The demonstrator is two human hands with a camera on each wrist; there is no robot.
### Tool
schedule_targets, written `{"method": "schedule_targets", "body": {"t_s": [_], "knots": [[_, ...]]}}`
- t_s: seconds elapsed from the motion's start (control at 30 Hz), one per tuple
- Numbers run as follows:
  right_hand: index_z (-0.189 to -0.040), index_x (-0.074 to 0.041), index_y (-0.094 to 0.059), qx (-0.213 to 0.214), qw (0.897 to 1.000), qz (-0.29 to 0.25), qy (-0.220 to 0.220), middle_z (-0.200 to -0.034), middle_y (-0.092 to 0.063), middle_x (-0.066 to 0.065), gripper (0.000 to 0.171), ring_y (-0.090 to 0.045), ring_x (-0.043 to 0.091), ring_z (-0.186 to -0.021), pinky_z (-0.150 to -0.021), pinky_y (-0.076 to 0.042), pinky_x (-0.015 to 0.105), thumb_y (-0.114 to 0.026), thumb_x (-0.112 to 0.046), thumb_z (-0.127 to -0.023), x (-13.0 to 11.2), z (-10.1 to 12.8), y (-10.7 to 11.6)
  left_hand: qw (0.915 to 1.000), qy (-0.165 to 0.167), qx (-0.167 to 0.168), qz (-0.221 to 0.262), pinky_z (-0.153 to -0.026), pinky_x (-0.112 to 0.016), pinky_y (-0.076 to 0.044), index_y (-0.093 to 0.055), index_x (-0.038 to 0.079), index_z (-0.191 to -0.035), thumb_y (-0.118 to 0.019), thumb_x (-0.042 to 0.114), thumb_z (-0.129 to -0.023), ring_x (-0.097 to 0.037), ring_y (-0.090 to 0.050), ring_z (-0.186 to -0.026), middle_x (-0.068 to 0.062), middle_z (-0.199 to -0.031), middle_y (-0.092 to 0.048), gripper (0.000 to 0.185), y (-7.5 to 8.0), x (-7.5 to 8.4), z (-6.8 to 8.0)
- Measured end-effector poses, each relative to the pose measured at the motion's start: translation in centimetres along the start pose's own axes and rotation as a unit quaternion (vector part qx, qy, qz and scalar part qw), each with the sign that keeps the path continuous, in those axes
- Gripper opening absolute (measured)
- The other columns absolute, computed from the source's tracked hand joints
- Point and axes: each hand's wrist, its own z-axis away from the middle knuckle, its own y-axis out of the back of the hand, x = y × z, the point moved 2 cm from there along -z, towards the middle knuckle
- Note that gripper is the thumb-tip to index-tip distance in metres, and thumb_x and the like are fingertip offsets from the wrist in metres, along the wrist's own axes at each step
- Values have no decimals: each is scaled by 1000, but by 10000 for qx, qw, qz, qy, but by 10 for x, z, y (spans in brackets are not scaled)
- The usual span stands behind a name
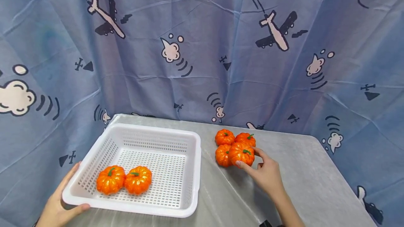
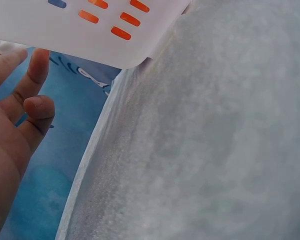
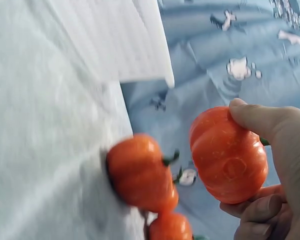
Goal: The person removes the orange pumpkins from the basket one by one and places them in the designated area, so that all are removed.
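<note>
A white slotted basket (image 1: 151,129) sits on the left of the table and holds two small orange pumpkins (image 1: 110,179) (image 1: 137,179). My left hand (image 1: 61,200) grips the basket's near left corner, thumb along the front rim; in the left wrist view the fingers (image 2: 32,75) lie by the basket (image 2: 90,35). To the right, my right hand (image 1: 249,158) pinches one pumpkin (image 1: 241,153) between thumb and fingers. Three more pumpkins (image 1: 224,137) (image 1: 246,138) (image 1: 222,155) lie close around it. In the right wrist view the held pumpkin (image 3: 227,155) stands a little off the cloth.
The table (image 1: 300,171) is covered with a grey cloth, with bare cloth on its right side and along the front. A blue curtain (image 1: 202,45) printed with planes hangs close behind and on both sides. The table's left edge (image 2: 97,150) runs just beside the basket.
</note>
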Motion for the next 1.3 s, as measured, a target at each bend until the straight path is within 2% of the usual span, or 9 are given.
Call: {"method": "schedule_targets", "body": {"t_s": [0.23,0.37,0.47,0.57,0.7,0.8,1.3], "knots": [[-138,-7,-65,151,9996,125,-192,-132,-69,20,75,-31,9,-48,-47,-33,25,-89,-51,-83,30,-13,1,10000,39,0,14,-85,1,-33,-16,20,-172,-89,-8,-75,23,-41,-113,44,-147,-29,124,0,1,0],[-140,-4,-64,171,9994,205,-209,-133,-68,23,76,-44,14,-54,-53,-40,26,-88,-50,-84,43,-16,-2,10000,78,-15,25,-84,1,-35,-15,19,-172,-88,-8,-76,23,-41,-112,43,-147,-29,124,0,0,1],[-140,-3,-64,228,9989,366,-199,-132,-69,23,76,-61,23,-71,-65,-49,31,-87,-51,-85,52,-17,-6,9999,140,-34,25,-83,1,-35,-14,19,-172,-88,-7,-77,23,-41,-112,43,-147,-28,123,1,-1,1],[-140,-2,-64,259,9984,467,-202,-131,-69,25,76,-70,35,-94,-81,-55,45,-86,-51,-86,62,-18,-10,9999,165,-35,-6,-83,1,-34,-14,21,-173,-88,-5,-78,23,-40,-112,43,-146,-28,123,1,-2,1],[-142,1,-62,210,9986,413,-258,-132,-68,27,79,-68,44,-114,-96,-53,59,-85,-50,-86,73,-19,-16,10000,-8,20,-1,-85,1,-31,-16,19,-172,-88,-8,-75,23,-40,-114,43,-149,-28,124,1,-1,1],[-142,3,-60,143,9987,396,-299,-134,-66,29,81,-63,48,-124,-103,-49,62,-85,-50,-86,78,-19,-19,10000,-71,34,25,-85,2,-31,-17,18,-172,-88,-9,-74,23,-40,-115,42,-150,-28,124,0,-1,0],[-155,10,-43,-230,9967,574,-535,-153,-48,36,93,-46,55,-142,-117,-38,66,-75,-52,-94,86,-18,-30,9997,229,-54,-44,-82,0,-35,-13,21,-173,-88,-4,-79,22,-41,-110,44,-144,-29,122,0,0,1]]}}
